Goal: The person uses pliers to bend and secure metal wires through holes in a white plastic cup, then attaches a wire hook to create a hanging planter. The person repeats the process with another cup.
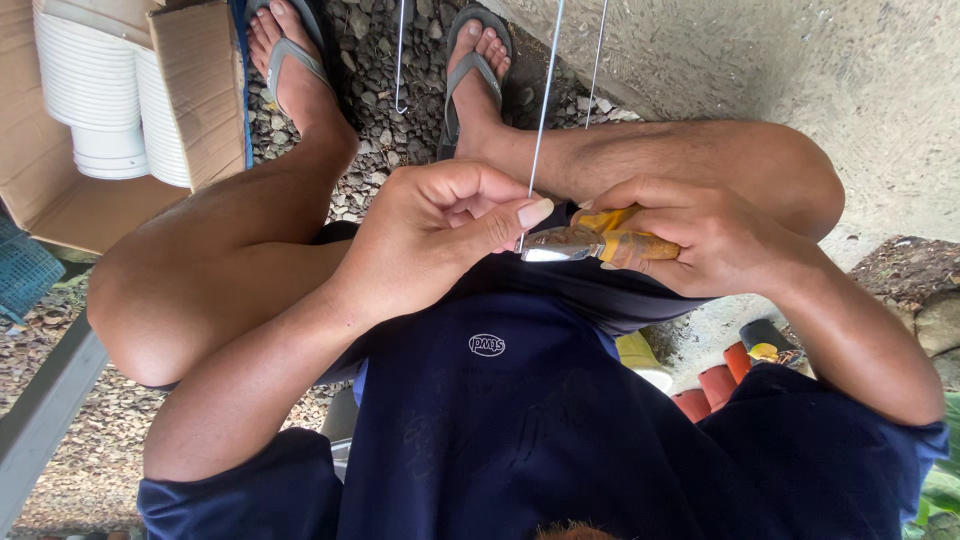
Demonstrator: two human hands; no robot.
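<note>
Pinching a thin metal wire [541, 110] between thumb and curled fingers, the left hand [435, 225] has its grip closed on the wire just where it meets the tool. The right hand [700, 235] is wrapped tight around the yellow handles of a pair of pliers [580, 243], whose metal jaws sit against the wire beside the left thumb. Both hands hover above the person's lap, over dark blue shorts [520, 400]. The wire runs away toward the feet in grey flip-flops [465, 70] on gravel [380, 110]. A cardboard box [190, 90] holding stacked white bowls [95, 100] stands near the other foot.
</note>
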